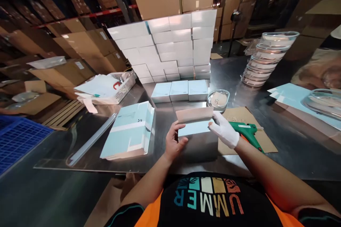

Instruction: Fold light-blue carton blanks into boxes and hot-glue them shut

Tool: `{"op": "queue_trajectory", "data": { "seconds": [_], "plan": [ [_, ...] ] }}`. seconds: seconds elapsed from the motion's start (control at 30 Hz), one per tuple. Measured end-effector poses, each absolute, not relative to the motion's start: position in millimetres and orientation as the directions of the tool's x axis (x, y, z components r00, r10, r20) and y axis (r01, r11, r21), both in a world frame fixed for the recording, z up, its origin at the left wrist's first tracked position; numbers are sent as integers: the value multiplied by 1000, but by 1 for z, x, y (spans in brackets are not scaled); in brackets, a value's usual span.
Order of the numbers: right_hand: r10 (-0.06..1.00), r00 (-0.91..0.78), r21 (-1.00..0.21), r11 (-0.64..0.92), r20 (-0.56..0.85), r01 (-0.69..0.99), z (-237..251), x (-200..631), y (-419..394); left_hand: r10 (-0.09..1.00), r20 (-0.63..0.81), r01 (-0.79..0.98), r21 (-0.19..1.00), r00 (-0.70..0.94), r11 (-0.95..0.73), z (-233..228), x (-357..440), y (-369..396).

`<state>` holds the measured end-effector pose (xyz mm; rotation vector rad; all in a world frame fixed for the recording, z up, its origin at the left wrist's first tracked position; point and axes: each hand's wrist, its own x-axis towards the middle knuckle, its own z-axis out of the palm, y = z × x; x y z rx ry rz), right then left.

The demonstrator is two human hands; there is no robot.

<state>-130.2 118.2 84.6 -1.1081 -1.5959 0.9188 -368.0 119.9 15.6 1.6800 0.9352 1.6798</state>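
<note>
Between my two hands is a light-blue and white carton (195, 129) with one flap standing up at its far side. My bare left hand (174, 140) grips its left end, thumb toward me and fingers behind. At the other end, my right hand (225, 129), in a white glove, closes on the carton's right corner. A green glue gun (247, 132) lies on a cardboard sheet (239, 115) just right of the gloved hand. Behind the carton stands a clear oval dish (218, 99) with a pale insert. To the left lies a stack of flat light-blue cartons (128, 126).
Three finished-looking boxes (179, 90) sit before a tall wall of white boxes (176, 46). A leaning stack of clear dishes (266, 62) stands at back right, near flat blue sheets (293, 94). A white basket (125, 88) and a plastic strip (93, 140) lie left. Another person (322, 67) is at far right.
</note>
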Motion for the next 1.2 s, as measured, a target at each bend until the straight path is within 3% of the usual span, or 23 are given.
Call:
{"op": "queue_trajectory", "data": {
  "seconds": [0.2,0.4,0.57,0.67,0.8,0.93,1.0,1.07,1.2],
  "plan": [
    [848,-291,-802,520,443,295,76,-109,108,723,687,-64,720,-69,-691,25,-364,125],
    [782,-472,-744,584,407,325,84,-106,94,526,803,20,543,280,-840,42,-382,132],
    [634,-603,-606,740,485,291,88,-100,93,375,858,-104,434,352,-895,51,-388,136],
    [598,-625,-567,773,502,284,87,-99,92,313,840,-95,391,442,-915,61,-391,138],
    [563,-640,-559,794,524,241,83,-98,90,174,750,-16,239,638,-971,74,-395,137],
    [533,-646,-556,808,547,196,76,-97,90,163,695,34,196,700,-980,77,-396,131],
    [561,-623,-583,787,545,199,68,-96,89,178,678,49,205,713,-978,77,-397,127],
    [670,-550,-675,698,498,239,56,-97,87,188,665,59,212,723,-975,76,-399,125],
    [869,-419,-875,397,262,276,28,-104,80,243,695,72,266,677,-961,65,-400,124]
  ]
}}
